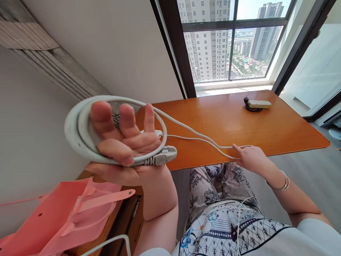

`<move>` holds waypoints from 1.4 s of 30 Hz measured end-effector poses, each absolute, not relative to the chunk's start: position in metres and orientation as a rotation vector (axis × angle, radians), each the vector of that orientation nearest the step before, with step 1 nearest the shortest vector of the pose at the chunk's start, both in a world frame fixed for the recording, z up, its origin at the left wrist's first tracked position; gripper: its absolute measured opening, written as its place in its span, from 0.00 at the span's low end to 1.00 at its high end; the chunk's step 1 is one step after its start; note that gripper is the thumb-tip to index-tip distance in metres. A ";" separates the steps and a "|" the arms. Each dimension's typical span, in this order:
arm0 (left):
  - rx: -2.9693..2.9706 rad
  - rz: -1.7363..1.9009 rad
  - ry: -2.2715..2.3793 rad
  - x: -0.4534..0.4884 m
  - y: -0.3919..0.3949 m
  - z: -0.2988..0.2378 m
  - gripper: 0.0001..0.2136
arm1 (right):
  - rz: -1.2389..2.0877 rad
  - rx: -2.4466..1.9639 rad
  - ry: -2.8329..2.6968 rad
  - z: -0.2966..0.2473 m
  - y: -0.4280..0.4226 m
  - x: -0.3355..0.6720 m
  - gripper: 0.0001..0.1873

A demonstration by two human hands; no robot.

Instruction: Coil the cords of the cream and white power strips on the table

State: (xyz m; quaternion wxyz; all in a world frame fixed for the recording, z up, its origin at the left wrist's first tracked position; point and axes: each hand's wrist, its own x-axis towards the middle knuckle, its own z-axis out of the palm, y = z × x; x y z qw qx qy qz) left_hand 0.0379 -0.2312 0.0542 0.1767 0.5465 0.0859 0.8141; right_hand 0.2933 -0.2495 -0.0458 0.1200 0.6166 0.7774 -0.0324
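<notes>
My left hand [122, 142] is raised in front of me, palm toward me, with a white cable [80, 142] wound in loops around its fingers. The thumb presses the loops near the cable's plug end [165, 155]. From the coil the cable runs in two strands across the wooden table [226, 124] to my right hand [250, 158]. That hand pinches the strands at the table's near edge, and it wears bracelets at the wrist.
A white power strip [259, 104] with a coiled black cord lies at the table's far side near the window. A pink bag [61, 217] rests on a wooden cabinet at lower left. A thin white wire hangs over my patterned clothes.
</notes>
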 end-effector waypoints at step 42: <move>0.956 1.407 0.403 0.065 -0.210 0.004 0.26 | -0.163 2.156 3.311 -0.064 -0.181 0.277 0.35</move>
